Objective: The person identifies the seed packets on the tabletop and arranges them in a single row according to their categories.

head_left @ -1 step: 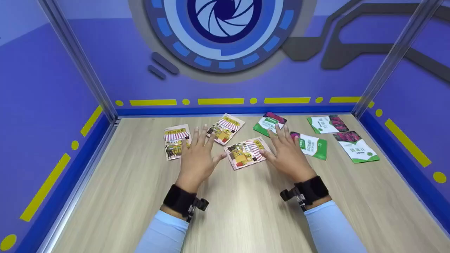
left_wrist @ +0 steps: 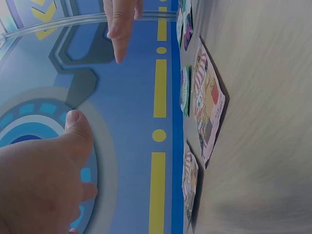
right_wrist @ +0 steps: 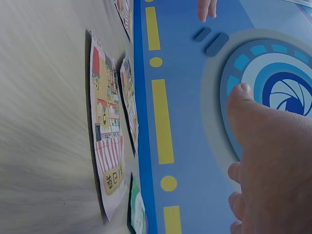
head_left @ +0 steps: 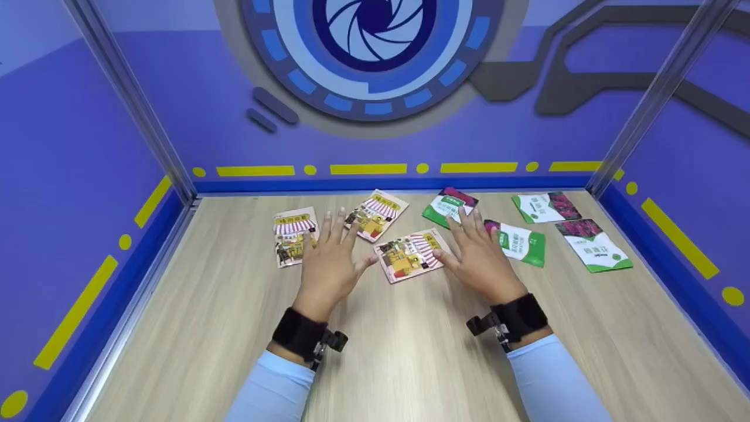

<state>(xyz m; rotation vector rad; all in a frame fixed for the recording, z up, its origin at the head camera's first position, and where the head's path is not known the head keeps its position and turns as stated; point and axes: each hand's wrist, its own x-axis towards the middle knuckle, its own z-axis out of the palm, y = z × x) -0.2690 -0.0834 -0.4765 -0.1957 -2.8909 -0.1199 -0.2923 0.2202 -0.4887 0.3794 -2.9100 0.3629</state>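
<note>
In the head view my left hand hovers with spread fingers between a pink packet with a striped awning picture and a second pink packet. A third pink packet lies between both hands. My right hand hovers, fingers spread, near a green-and-white packet with magenta flowers and another such packet, partly covering both. Both wrist views show the left hand and the right hand raised above the table, apart from the packets and holding nothing.
Two more green-and-white packets, one at the back and one nearer, lie at the right on the wood-grain table. Blue printed panels with metal corner posts enclose the table at the back and sides.
</note>
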